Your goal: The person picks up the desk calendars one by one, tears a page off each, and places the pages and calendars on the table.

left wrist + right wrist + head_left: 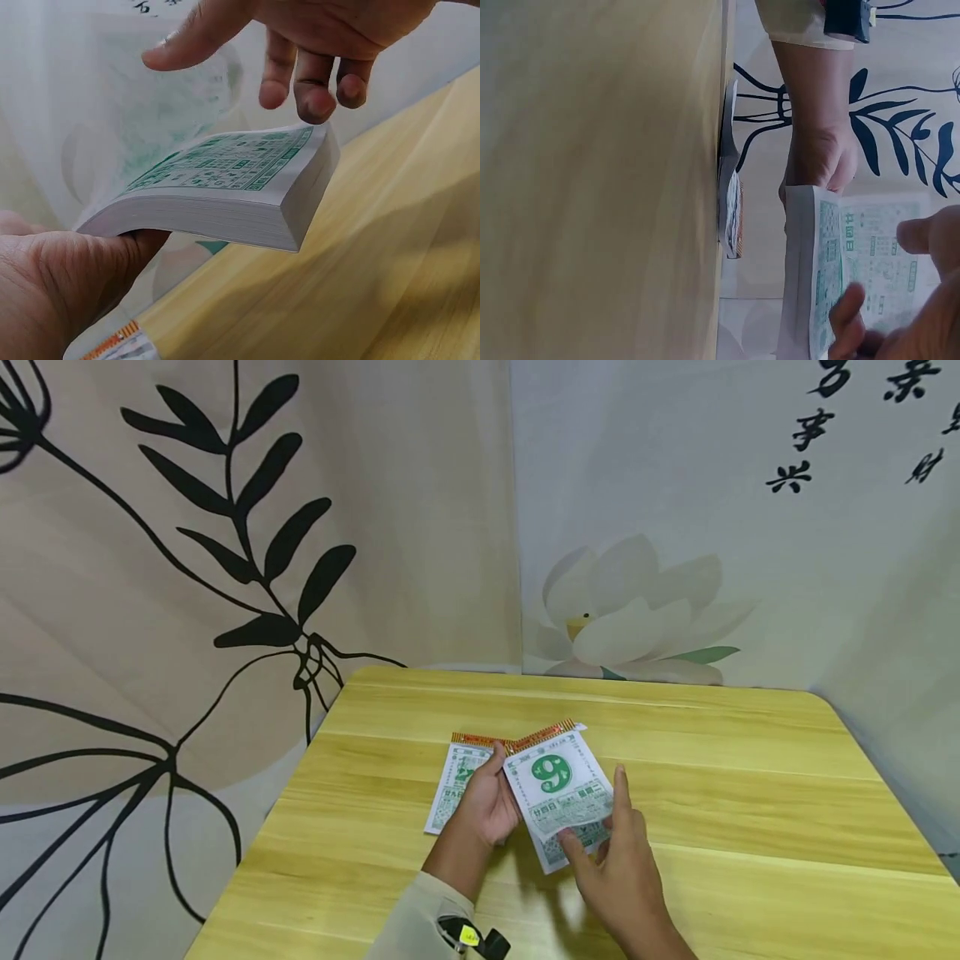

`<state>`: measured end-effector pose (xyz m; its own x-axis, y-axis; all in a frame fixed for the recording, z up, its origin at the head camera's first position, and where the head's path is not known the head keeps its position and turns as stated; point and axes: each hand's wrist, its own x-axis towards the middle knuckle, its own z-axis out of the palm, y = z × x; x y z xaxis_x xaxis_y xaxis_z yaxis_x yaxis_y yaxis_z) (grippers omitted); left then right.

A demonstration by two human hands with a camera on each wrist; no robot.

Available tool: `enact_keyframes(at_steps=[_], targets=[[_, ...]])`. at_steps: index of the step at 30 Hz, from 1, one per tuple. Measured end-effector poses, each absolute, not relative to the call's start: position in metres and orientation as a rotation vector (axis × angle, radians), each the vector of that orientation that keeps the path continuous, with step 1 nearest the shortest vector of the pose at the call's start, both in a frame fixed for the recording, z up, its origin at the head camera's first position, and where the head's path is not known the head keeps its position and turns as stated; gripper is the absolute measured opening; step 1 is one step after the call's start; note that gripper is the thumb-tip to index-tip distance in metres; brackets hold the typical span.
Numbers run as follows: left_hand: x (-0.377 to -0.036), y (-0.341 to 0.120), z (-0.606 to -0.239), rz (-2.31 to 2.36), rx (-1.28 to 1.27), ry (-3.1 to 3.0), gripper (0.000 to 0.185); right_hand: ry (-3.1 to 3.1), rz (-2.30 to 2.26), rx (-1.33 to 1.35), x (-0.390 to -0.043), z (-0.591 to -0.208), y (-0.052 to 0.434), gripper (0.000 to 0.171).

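My left hand [491, 806] grips a thick tear-off calendar [551, 772] by its left side, above the table. A big green 9 stands on its top sheet, under a red and gold binding strip. In the left wrist view that sheet [172, 97] arches up, blurred, off the printed page [240, 161] below. My right hand [618, 868] is at the calendar's lower right corner, index finger extended, thumb near the raised sheet's lower edge. A second calendar [448, 785], with a similar strip, lies on the table behind my left hand, which partly hides it.
The calendars are over a light wood-grain table [720, 777] with rounded far corners. Behind it hang a cloth with black leaf prints [258, 527] and one with a pale lotus [637, 610]. A dark device with a yellow tag [472, 937] sits at my left cuff.
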<state>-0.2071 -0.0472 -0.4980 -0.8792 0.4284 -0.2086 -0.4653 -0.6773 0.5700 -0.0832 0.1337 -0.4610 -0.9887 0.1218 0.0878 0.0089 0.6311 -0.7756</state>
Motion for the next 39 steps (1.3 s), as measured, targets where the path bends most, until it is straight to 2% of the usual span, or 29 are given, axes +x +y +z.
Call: enact_keyframes(at_steps=[8,13,19,26,32,39], targets=[[-0.208,-0.047,-0.5,2.515,-0.087,0.866,0.068,-2.483,1.891,0.032,-0.079,-0.468,0.13,0.093],[-0.208,-0.046,-0.499,2.527,-0.095,0.886,0.068,-2.355,2.291,0.007,-0.082,-0.464,0.129,0.079],[-0.209,-0.044,-0.497,2.529,-0.081,0.894,0.07,-2.299,2.389,-0.165,-0.087,-0.47,0.122,0.052],[-0.209,-0.044,-0.497,2.535,-0.069,0.877,0.073,-2.283,2.265,-0.312,-0.087,-0.476,0.117,0.023],[-0.208,-0.044,-0.497,2.529,-0.096,0.897,0.068,-2.336,2.145,-0.34,-0.087,-0.476,0.117,0.018],[-0.209,-0.045,-0.497,2.523,-0.058,0.889,0.068,-2.295,2.223,-0.316,-0.086,-0.478,0.114,0.018]])
